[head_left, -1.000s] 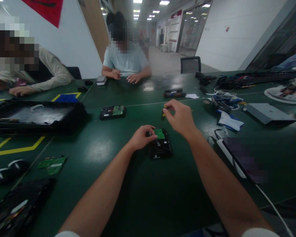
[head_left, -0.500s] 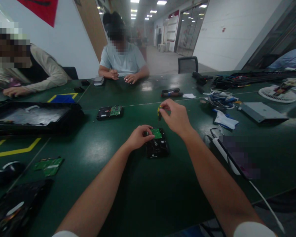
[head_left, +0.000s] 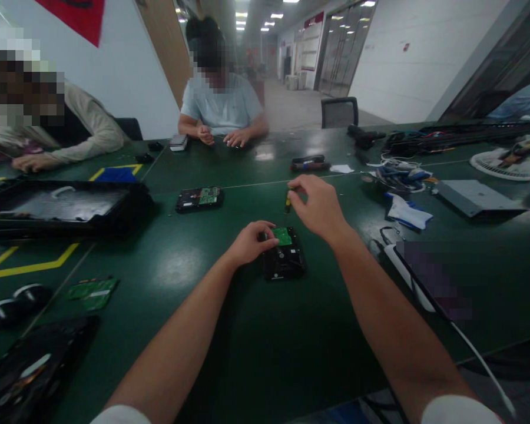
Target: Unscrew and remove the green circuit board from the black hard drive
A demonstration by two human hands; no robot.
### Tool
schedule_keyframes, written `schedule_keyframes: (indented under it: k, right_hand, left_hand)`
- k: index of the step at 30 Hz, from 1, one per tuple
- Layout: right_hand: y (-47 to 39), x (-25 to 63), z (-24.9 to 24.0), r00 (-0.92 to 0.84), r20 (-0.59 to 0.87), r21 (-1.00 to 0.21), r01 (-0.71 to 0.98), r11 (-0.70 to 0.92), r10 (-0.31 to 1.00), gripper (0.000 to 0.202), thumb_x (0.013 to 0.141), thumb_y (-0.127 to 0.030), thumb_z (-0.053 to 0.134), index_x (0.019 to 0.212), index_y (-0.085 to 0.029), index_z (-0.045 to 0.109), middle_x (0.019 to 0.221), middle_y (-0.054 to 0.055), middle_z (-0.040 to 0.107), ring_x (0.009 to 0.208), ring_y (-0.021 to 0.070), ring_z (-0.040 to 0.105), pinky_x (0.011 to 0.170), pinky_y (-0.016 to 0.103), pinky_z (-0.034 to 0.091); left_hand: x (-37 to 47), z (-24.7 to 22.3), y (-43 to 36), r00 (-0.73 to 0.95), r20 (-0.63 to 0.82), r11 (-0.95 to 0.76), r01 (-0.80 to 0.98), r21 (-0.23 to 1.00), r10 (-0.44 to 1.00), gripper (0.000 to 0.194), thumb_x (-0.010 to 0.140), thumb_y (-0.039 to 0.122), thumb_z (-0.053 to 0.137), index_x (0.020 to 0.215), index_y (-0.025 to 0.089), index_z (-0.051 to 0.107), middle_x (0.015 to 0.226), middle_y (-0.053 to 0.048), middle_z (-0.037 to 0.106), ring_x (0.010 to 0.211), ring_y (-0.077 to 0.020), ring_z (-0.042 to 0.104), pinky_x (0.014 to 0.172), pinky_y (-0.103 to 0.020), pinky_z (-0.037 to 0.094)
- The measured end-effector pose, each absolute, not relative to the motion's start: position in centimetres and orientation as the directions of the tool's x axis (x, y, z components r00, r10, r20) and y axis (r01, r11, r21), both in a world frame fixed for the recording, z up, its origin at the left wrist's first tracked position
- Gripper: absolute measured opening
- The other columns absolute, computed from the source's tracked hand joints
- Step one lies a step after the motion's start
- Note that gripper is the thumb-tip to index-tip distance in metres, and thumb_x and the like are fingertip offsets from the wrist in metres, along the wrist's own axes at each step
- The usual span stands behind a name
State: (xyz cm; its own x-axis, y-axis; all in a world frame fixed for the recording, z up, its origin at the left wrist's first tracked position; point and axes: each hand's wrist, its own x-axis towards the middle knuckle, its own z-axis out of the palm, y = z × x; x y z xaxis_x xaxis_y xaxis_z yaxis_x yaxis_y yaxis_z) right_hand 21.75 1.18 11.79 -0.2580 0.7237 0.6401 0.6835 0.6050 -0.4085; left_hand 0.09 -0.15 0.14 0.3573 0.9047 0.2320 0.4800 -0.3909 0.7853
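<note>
A black hard drive (head_left: 284,262) with a green circuit board (head_left: 283,236) on its upper face lies on the dark green table in front of me. My left hand (head_left: 257,240) is closed on the drive's left edge, thumb resting by the board. Pinched between the thumb and fingers of my right hand (head_left: 311,199) is a small yellow-and-black screwdriver (head_left: 287,202). It stands upright, its lower end over the far end of the drive; whether the tip touches anything I cannot tell.
Another hard drive (head_left: 199,199) lies further back left. Loose circuit boards (head_left: 93,292) and a large black tray-like casing (head_left: 66,206) are at the left. To the right are a phone (head_left: 433,277), a glove (head_left: 408,211), a metal box (head_left: 477,197) and tangled cables (head_left: 400,176). Two people sit across.
The screwdriver has turned a little between my right fingers, and its yellow part shows lower down. My left hand stays on the hard drive. The whole view has shifted slightly.
</note>
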Motion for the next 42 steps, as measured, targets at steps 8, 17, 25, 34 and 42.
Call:
schedule_keyframes:
  k: [8, 17, 25, 34, 42]
  right_hand:
    - [1.32, 21.83, 11.70, -0.258, 0.654, -0.401, 0.679, 0.614, 0.712, 0.013, 0.092, -0.017, 0.060, 0.100, -0.021, 0.069, 0.106, 0.009, 0.073, 0.096, 0.0247, 0.067, 0.091, 0.041, 0.052]
    - [1.35, 21.77, 11.54, -0.243, 0.667, -0.393, 0.688, 0.610, 0.704, 0.016, 0.092, -0.018, 0.058, 0.103, -0.020, 0.071, 0.104, 0.010, 0.071, 0.097, 0.0258, 0.066, 0.093, 0.043, 0.052]
    - [1.59, 21.81, 11.46, -0.215, 0.661, -0.442, 0.663, 0.604, 0.719, 0.009, 0.090, -0.018, 0.061, 0.098, -0.021, 0.062, 0.097, 0.007, 0.069, 0.089, 0.0231, 0.065, 0.085, 0.040, 0.052]
    - [1.46, 21.79, 11.44, -0.228, 0.662, -0.418, 0.679, 0.604, 0.714, 0.009, 0.092, -0.021, 0.059, 0.099, -0.023, 0.065, 0.100, 0.008, 0.066, 0.093, 0.0236, 0.063, 0.087, 0.040, 0.052]
    - [1.47, 21.76, 11.40, -0.232, 0.656, -0.429, 0.669, 0.607, 0.719, 0.011, 0.092, -0.021, 0.060, 0.100, -0.021, 0.067, 0.100, 0.008, 0.072, 0.092, 0.0243, 0.067, 0.087, 0.041, 0.052]
  left_hand:
    - [-0.01, -0.04, -0.05, 0.368, 0.249, -0.412, 0.481, 0.774, 0.896, 0.013, 0.088, 0.032, 0.078, 0.086, 0.022, 0.071, 0.129, -0.007, 0.071, 0.114, -0.0260, 0.065, 0.103, -0.046, 0.047]
    - [-0.01, -0.01, 0.02, 0.366, 0.242, -0.407, 0.491, 0.770, 0.899, 0.014, 0.087, 0.033, 0.079, 0.084, 0.022, 0.071, 0.129, -0.006, 0.071, 0.112, -0.0256, 0.065, 0.100, -0.044, 0.048]
    - [-0.02, 0.14, -0.13, 0.366, 0.239, -0.402, 0.480, 0.779, 0.899, 0.013, 0.088, 0.033, 0.078, 0.086, 0.022, 0.071, 0.130, -0.006, 0.071, 0.112, -0.0256, 0.065, 0.100, -0.045, 0.048]
    - [-0.07, 0.02, -0.02, 0.373, 0.246, -0.411, 0.476, 0.778, 0.895, 0.014, 0.088, 0.034, 0.077, 0.086, 0.022, 0.071, 0.130, -0.007, 0.071, 0.114, -0.0261, 0.065, 0.102, -0.046, 0.048]
    - [-0.04, 0.17, -0.05, 0.377, 0.250, -0.417, 0.471, 0.777, 0.892, 0.013, 0.087, 0.033, 0.077, 0.084, 0.022, 0.071, 0.129, -0.007, 0.071, 0.110, -0.0250, 0.066, 0.100, -0.045, 0.049]
